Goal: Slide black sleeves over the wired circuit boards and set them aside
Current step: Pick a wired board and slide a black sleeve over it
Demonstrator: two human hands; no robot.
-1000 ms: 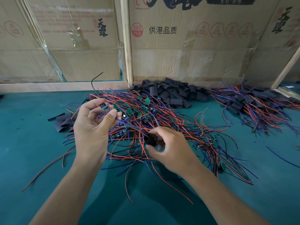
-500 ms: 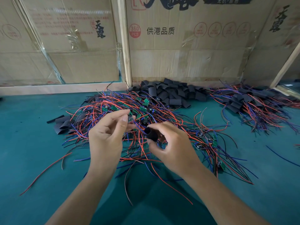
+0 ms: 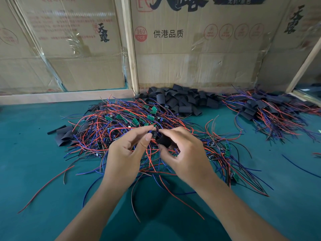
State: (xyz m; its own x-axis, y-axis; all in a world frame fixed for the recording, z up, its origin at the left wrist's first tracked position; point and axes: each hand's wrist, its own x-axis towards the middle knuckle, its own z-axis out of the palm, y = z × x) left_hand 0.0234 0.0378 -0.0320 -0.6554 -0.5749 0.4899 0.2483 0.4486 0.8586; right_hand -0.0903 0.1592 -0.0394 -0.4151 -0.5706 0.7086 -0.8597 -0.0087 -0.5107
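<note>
A small circuit board (image 3: 155, 133) is pinched between the thumb and forefinger of the left hand (image 3: 127, 154), above the wire pile (image 3: 139, 133). A black sleeve (image 3: 164, 140), just beside it, is gripped by the right hand's (image 3: 186, 154) curled fingers.

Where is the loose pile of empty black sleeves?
Head view, far centre: the sleeve pile lies against the cardboard wall, just behind the unsleeved boards.

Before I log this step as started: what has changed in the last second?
The left hand, pinching a wired circuit board, has come in from the left to meet the right hand, which still grips the black sleeve. Board and sleeve now touch; the board is not yet inside. The wire heap, sleeve pile and finished pile stayed put.
</note>
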